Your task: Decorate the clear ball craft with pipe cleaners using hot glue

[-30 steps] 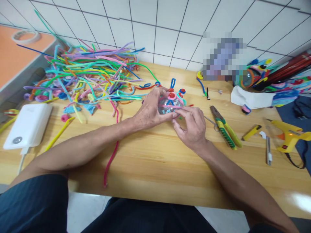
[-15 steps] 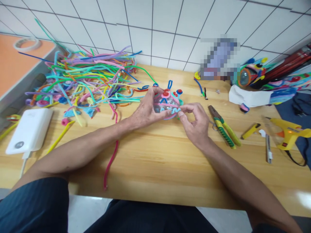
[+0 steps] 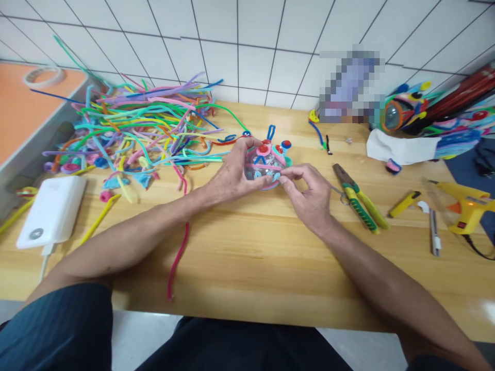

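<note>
At table centre, toward the far edge: a clear ball (image 3: pixel 266 167) wrapped in pink and blue stems, red coils on top, resting on the table (image 3: pixel 247 257). Left hand (image 3: pixel 232 172) cupped against its left side, fingers curled over the top, gripping. Right hand (image 3: pixel 309 198) just right and nearer, thumb and forefinger pinched on a stem end at the ball's right flank; other fingers loosely bent. No clear long axis to the ball; blue loop standing at its far side. Inside it, small bits, too blurred to tell. Stem pile (image 3: pixel 135 129) far left; pliers (image 3: pixel 359 203) right.
</note>
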Demonstrator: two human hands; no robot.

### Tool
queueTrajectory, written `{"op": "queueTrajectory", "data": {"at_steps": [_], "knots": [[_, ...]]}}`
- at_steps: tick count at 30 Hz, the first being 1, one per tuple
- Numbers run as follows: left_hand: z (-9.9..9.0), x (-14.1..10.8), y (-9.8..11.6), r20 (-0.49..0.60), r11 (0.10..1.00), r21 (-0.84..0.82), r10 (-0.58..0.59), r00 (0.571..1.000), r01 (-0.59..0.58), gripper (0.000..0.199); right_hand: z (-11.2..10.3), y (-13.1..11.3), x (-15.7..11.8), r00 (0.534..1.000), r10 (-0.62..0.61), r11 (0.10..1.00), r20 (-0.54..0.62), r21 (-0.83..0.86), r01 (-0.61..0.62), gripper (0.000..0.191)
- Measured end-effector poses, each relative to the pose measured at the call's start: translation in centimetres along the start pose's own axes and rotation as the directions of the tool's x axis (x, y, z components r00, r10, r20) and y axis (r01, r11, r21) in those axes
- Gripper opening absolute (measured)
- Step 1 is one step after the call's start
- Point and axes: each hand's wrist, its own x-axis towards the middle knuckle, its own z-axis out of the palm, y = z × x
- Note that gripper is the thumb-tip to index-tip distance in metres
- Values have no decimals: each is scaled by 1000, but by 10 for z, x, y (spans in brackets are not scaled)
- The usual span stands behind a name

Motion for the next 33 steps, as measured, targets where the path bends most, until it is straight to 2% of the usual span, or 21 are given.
{"op": "queueTrajectory", "data": {"at_steps": [7,14,17,22,28,33], "knots": [[-1,1,2,26,999,33,-6,1000,5,80,-1,2,0,997,-79,996,8,-43,79,12],[5,-1,2,-13,999,8,-33,999,33,84,3,-1,-3,990,-137,988,23,-75,138,17],[7,-1,-2,-28,999,-14,-46,999,46,80,4,-2,-4,993,-116,991,-3,-62,115,15],[7,0,-10,-40,995,-51,-83,996,81,76,3,-1,-3,999,-13,999,-31,-33,12,13],[6,-1,-13,-83,996,-53,-82,993,78,74,4,2,-3,995,-98,994,-11,-49,98,12],[7,-1,-11,-88,994,-73,-86,992,80,72,4,2,-4,995,-94,993,22,-68,95,12]]}}
